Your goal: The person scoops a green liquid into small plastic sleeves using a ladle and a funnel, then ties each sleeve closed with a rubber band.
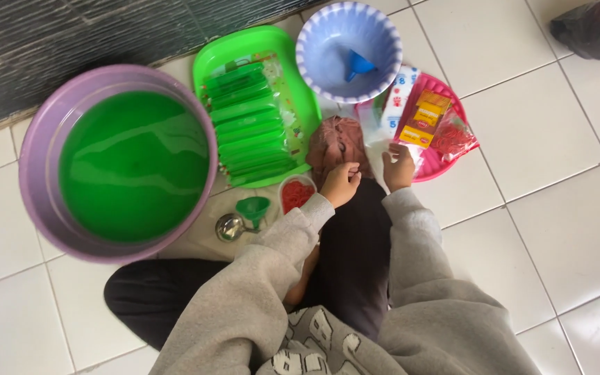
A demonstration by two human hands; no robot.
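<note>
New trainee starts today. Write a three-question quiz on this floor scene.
1. True or false: the purple basin holds green liquid.
2. Which funnel sits inside the pale blue bowl? A) the blue funnel B) the green funnel
3. Fill in: the green tray carries a row of filled green ____.

Key: 1 true. 2 A; the green funnel stands on the floor beside a metal ladle. 3 packets. Both hands, left hand and right hand, are closed near each other above the lap.
</note>
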